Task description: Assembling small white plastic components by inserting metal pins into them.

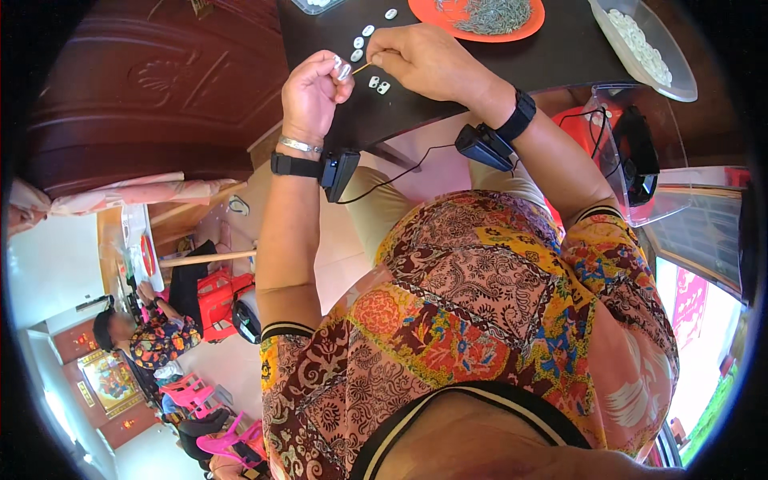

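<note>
Dark table [552,56], orange plate [512,34], possibly wooden door [160,88]

Your blouse [480,320] shows a multicolour patchwork paisley in yellow, maroon and blue. The plate [480,20] is orange, the table [448,56] dark brown, the small pieces [378,84] white, your wristbands [296,166] black.

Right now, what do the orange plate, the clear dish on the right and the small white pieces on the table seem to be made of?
Orange plate: probably plastic, with flat, even, matt colour. Clear dish: likely plastic, see-through with a thin, glossy rim. Small white pieces: smooth and opaque, perhaps plastic; too small to tell. Table: dark, slightly shiny, possibly lacquered wood.
</note>
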Motion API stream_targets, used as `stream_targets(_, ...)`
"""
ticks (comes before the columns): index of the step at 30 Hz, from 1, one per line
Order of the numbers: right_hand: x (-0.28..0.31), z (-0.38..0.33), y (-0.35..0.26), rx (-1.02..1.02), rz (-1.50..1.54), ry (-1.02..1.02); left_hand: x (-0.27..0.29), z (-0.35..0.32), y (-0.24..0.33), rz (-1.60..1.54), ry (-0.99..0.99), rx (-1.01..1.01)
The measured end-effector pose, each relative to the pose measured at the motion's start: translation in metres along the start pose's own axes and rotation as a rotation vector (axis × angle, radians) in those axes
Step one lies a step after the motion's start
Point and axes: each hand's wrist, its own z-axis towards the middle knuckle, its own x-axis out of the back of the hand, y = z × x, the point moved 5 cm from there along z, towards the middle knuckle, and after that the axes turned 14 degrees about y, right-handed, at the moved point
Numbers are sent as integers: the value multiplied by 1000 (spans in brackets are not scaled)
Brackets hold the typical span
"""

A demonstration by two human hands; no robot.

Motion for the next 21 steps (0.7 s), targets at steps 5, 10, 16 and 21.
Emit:
stream_targets(5,0,-2,0,48,-128,-14,6,1,-1,91,51,-37)
stream_targets(10,-5,-17,15,177,-415,-70,12,-6,2,303,237,-117)
stream_targets(16,0,-11,5,284,-388,173,8,-6,0,289,219,-131)
stream_targets(21,-11,-9,2,-202,37,43,-4,-13,0,187,260,-173)
